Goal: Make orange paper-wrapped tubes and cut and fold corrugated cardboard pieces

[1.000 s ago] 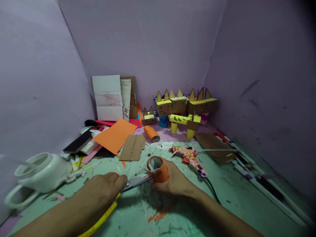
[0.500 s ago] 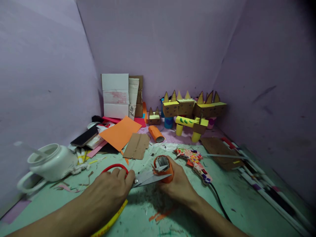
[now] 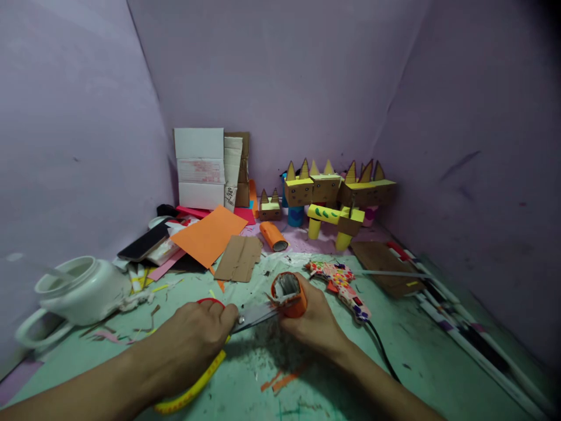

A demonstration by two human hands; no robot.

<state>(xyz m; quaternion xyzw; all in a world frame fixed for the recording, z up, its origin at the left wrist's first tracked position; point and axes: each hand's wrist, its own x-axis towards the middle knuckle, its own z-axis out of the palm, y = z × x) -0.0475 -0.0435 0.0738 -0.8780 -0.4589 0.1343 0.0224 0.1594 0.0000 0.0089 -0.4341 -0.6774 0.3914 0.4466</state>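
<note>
My left hand (image 3: 199, 327) is closed around the red handles of a pair of scissors (image 3: 256, 316), whose blades point right. My right hand (image 3: 318, 316) grips a short orange paper-covered tube (image 3: 298, 303), its open, ragged end facing up toward me. The blade tips meet the near rim of the tube. Under my left hand curves a yellow measuring tape (image 3: 193, 394). Orange paper scraps (image 3: 284, 381) lie on the table below the tube. To the right of my right hand is a flower-patterned glue gun (image 3: 346, 287) with a black cord.
A second orange tube (image 3: 274, 237) lies farther back beside a cardboard piece (image 3: 238, 258) and an orange sheet (image 3: 210, 234). Cardboard animal figures (image 3: 337, 196) stand along the back. A white teapot-like pot (image 3: 83, 292) is at left; pens (image 3: 477, 345) line the right edge.
The scissor blades, spread apart earlier, have come together at the tube's rim. Both hands stay in nearly the same place, and the whole view has shifted slightly.
</note>
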